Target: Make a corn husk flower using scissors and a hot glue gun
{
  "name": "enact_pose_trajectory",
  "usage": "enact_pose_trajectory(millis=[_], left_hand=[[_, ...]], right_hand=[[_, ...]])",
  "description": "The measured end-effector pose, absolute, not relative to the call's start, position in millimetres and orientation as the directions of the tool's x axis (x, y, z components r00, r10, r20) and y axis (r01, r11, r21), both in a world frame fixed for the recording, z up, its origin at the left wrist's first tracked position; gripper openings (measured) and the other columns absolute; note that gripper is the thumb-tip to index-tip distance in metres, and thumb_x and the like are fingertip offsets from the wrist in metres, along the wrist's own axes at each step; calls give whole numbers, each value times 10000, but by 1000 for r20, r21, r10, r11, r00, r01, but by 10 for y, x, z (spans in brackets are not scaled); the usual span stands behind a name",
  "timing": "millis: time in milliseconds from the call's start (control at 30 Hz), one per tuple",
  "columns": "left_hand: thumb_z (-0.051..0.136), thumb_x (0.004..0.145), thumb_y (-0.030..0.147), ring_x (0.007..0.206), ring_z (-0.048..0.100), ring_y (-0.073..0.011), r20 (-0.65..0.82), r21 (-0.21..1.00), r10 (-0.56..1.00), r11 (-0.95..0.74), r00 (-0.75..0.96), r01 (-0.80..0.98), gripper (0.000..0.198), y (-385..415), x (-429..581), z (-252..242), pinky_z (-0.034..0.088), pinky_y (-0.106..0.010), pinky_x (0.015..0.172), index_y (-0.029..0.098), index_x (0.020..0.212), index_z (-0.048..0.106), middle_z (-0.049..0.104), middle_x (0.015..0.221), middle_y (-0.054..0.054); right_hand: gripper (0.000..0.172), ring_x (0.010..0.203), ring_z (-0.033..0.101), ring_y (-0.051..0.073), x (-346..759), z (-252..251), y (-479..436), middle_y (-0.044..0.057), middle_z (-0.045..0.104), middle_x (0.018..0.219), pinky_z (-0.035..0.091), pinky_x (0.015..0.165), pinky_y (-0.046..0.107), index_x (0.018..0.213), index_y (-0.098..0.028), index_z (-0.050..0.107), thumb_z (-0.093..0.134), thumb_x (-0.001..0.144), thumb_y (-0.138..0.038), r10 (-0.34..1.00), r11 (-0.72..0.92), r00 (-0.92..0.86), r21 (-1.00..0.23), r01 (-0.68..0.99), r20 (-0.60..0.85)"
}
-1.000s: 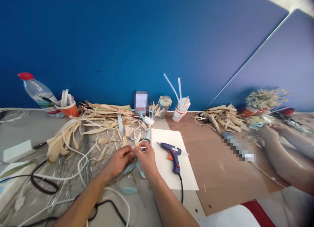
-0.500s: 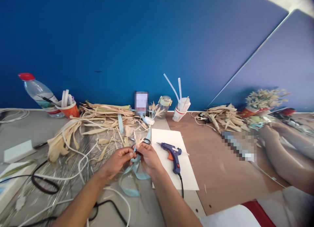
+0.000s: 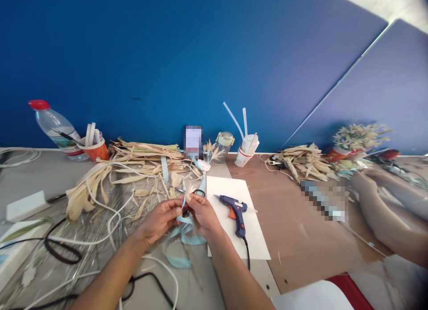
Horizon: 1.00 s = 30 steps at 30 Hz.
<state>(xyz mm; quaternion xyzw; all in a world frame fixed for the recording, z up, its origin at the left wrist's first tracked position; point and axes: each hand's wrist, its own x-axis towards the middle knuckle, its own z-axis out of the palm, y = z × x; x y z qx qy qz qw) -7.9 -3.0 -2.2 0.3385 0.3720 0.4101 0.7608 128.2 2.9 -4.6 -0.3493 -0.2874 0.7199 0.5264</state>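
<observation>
My left hand point(image 3: 163, 218) pinches a light blue ribbon point(image 3: 182, 261), whose loose end curls down onto the table below both hands. Close beside it, my right hand point(image 3: 202, 212) has its fingertips closed on a small pale husk flower point(image 3: 190, 190) with the ribbon at its base. Scissors point(image 3: 199, 192) lie just behind the fingers, partly hidden. Right of my hands a blue glue gun point(image 3: 238, 214) rests on a white sheet point(image 3: 257, 238).
Dried husks point(image 3: 150, 151) and white cables point(image 3: 115, 221) cover the left side. A bottle point(image 3: 58, 129), an orange cup point(image 3: 96, 151), a phone point(image 3: 193, 140), a jar point(image 3: 224, 142) and a white cup point(image 3: 243, 157) stand behind. Another person's arms point(image 3: 377, 207) are at right.
The ribbon below my hands has shifted and bunched differently, and the flower between my fingertips has turned slightly. Both hands stay close together. The view has moved a little.
</observation>
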Motion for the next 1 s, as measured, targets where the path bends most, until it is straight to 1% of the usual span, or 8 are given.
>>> enact_pose_trajectory(millis=[133,267,367,567,667,800,900,1000], left_hand=[[816,599,271,625,531,-101,-272,832,891,408,363,-376,277,-15,-71,-57,450,-218,578,133,812,706,600,717,-21],[805,604,271,656,547,-120,-249,859,915,360,318,-363,284,-3,-68,-64,452,-226,570,144,830,690,615,747,-23],[776,635,286,674,552,-129,-224,908,935,302,274,-289,269,4,-74,-62,446,-228,565,143,840,677,630,770,-29],[715,675,324,632,549,-129,-166,970,974,190,155,-153,272,48,-86,-126,422,-242,551,147,864,634,626,752,-19],[697,668,332,586,529,-123,-142,985,985,150,95,-80,293,74,-91,-149,403,-244,536,145,878,616,609,697,-1],[660,677,358,547,510,-129,-73,997,995,70,73,42,296,83,-103,-138,380,-245,519,148,881,618,566,601,32],[632,691,370,542,500,-133,13,990,999,-18,39,136,288,74,-111,-125,371,-249,523,153,879,630,552,589,41],[606,704,372,540,496,-137,64,979,998,-62,-2,193,296,61,-111,-124,371,-249,525,160,909,632,546,592,44]], right_hand=[[227,487,433,98,1280,-35,22,-30,545,525,372,491,224,691,-170,681,751,611,-371,957,-287,-200,-785,-549,-210],[233,520,483,95,1281,1,4,-26,591,579,408,536,224,750,-159,674,752,609,-327,969,-248,-150,-792,-558,-198],[237,541,509,92,1276,24,-4,-17,622,628,415,554,219,789,-154,663,741,621,-303,978,-208,-101,-813,-543,-182],[262,536,516,91,1294,42,2,-30,608,614,404,557,219,827,-155,659,735,625,-303,984,-174,-47,-847,-502,-174],[248,574,518,100,1324,53,5,-31,607,629,411,603,233,849,-164,666,717,642,-293,990,-115,20,-894,-432,-136],[213,622,528,116,1342,92,-11,-24,617,688,422,644,252,838,-181,668,688,652,-283,992,-50,90,-934,-355,-87],[222,630,533,119,1355,181,-48,-22,612,700,426,653,259,846,-178,657,678,651,-282,989,-37,127,-952,-304,-79],[261,654,539,128,1451,330,-124,-10,615,732,431,667,268,891,-170,651,671,662,-293,987,-6,158,-982,-188,-37]])
